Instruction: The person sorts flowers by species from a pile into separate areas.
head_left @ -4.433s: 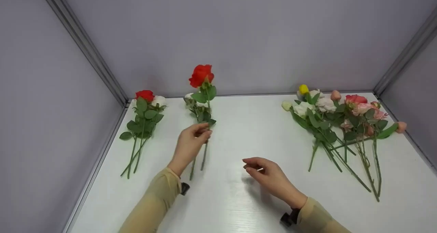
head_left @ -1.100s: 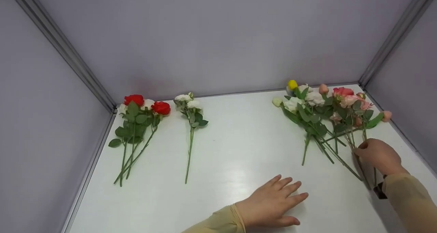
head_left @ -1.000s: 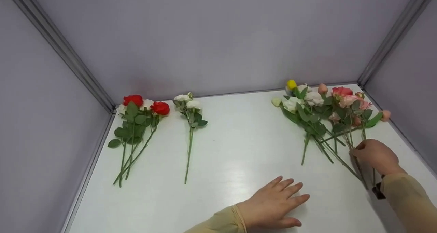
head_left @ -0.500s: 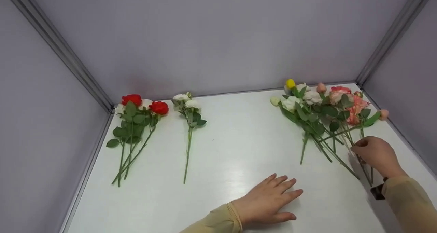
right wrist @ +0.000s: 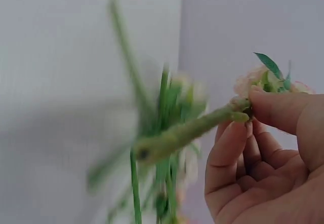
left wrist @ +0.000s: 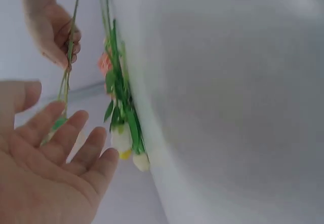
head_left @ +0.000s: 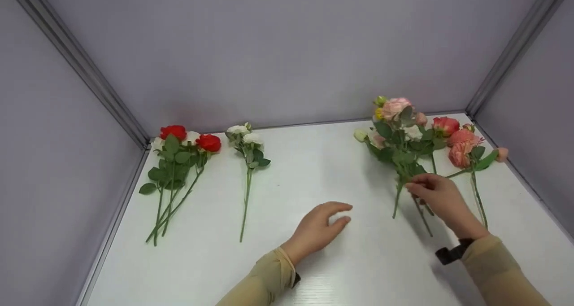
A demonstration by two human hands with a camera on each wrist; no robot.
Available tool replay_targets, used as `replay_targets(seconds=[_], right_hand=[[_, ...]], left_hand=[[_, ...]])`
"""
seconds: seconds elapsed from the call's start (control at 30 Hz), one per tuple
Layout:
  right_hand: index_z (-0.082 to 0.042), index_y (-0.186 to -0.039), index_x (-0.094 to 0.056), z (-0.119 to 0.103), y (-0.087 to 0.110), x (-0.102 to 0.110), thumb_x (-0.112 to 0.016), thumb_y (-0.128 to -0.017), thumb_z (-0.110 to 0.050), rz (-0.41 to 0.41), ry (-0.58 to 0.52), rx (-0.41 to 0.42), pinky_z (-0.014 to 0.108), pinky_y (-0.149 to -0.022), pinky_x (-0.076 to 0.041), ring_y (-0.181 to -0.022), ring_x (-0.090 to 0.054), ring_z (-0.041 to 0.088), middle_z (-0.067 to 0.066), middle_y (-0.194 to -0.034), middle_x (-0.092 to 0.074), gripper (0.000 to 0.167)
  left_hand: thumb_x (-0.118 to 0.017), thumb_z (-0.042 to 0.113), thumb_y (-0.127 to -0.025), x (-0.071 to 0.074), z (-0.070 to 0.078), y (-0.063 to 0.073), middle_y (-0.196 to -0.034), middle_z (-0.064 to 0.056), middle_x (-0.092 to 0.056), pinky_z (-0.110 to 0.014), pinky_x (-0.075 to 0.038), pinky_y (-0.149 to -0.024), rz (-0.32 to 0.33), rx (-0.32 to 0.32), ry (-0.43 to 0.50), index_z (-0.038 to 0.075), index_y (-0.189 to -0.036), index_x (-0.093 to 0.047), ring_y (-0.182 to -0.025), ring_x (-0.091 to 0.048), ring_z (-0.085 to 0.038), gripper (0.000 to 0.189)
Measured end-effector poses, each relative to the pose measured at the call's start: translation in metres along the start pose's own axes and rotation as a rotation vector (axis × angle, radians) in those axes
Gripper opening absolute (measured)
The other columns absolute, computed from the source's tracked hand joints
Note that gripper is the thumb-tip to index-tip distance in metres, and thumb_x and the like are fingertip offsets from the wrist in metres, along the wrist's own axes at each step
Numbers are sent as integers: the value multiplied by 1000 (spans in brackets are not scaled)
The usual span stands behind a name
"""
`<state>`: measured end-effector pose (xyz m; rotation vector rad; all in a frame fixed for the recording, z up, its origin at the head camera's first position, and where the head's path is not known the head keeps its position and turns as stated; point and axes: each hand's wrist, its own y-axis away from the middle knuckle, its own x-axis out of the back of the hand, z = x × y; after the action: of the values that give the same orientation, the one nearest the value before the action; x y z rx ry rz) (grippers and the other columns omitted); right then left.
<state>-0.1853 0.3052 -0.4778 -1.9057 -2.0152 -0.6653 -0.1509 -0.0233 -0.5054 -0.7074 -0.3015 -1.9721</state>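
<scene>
My right hand (head_left: 441,200) pinches the stem of a pale pink, ruffled flower (head_left: 395,108) with a green bud and leaves, lifted off the table. In the right wrist view, thumb and fingertips grip that stem (right wrist: 192,133), its cut end toward the camera. Behind the bloom lie white flowers (head_left: 411,133), a pale tulip (head_left: 360,135) and a yellow one, partly hidden. My left hand (head_left: 316,229) is over the middle of the table, thumb and fingers apart, holding nothing. The left wrist view shows its palm (left wrist: 45,183) facing up.
Two red roses (head_left: 209,142) lie with white ones at the table's left. Beside them is a white flower spray (head_left: 247,146). Coral-pink flowers (head_left: 464,146) and a peach tulip (head_left: 502,154) lie at the right. Grey walls enclose the white table (head_left: 314,171).
A second red rose, earlier in my left hand, now lies at the left. My right hand has picked up the pale pink flower and carried it leftward. My left hand has risen off the table.
</scene>
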Motion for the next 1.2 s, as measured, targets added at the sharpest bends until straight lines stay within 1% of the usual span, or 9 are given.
replay_targets(seconds=[0.1,0.17,0.27,0.4,0.53,0.67,0.87,1.07,1.2], right_hand=[[2,-125,-64,-19,0,-42,-70,-99,-39,-57,-171,58,34,-76,-58,-89,-64,21,20,-109,-67,49],[3,-122,-65,-31,1,-69,-71,-99,-33,-101,-272,97,33,-75,-57,-87,-64,22,19,-105,-67,44],[3,-119,-65,-47,4,-104,-73,-98,-29,-172,-374,131,33,-73,-56,-84,-63,23,19,-102,-67,39],[2,-118,-65,-63,6,-136,-74,-97,-29,-256,-421,155,33,-73,-55,-83,-62,23,24,-102,-66,38],[1,-118,-65,-71,5,-151,-74,-97,-29,-294,-449,156,34,-73,-54,-82,-60,23,27,-104,-64,37],[0,-117,-64,-73,5,-158,-74,-97,-25,-311,-488,154,35,-74,-55,-82,-61,24,27,-104,-64,34],[4,-124,-60,-68,10,-167,-76,-95,-17,-332,-495,147,34,-77,-59,-89,-67,25,17,-103,-68,40],[11,-124,-62,-58,22,-172,-78,-93,-16,-375,-483,120,37,-80,-61,-91,-71,26,16,-103,-72,44],[11,-123,-63,-54,27,-174,-79,-92,-15,-383,-480,115,37,-81,-61,-91,-71,27,17,-103,-73,43]], left_hand=[[-62,38,-104,17,-3,-11,-132,8,-65,-37,-46,-108,111,106,255,18,-135,-68,-126,-58,-12,37],[-65,37,-103,28,-3,-19,-129,5,-67,-38,-49,-105,167,125,400,15,-134,-68,-122,-61,-14,39],[-70,35,-99,42,-3,-28,-125,1,-70,-39,-50,-103,226,137,566,10,-131,-70,-119,-63,-15,40],[-75,29,-96,54,-3,-31,-114,-4,-75,-43,-51,-103,291,165,719,6,-121,-74,-114,-66,-17,34],[-74,20,-97,61,-4,-28,-106,-9,-76,-41,-55,-98,316,200,832,3,-118,-75,-105,-69,-20,27],[-73,17,-98,64,-5,-27,-105,-11,-74,-37,-57,-93,308,211,877,0,-120,-73,-102,-69,-21,28],[-72,18,-98,71,-5,-26,-107,-11,-73,-38,-58,-91,312,195,862,0,-121,-73,-105,-68,-24,29],[-72,20,-99,84,-8,-26,-108,-11,-73,-39,-59,-89,344,173,841,0,-121,-72,-111,-65,-34,30],[-71,19,-99,91,-9,-26,-108,-11,-72,-39,-59,-88,384,168,849,1,-122,-72,-109,-66,-32,29]])
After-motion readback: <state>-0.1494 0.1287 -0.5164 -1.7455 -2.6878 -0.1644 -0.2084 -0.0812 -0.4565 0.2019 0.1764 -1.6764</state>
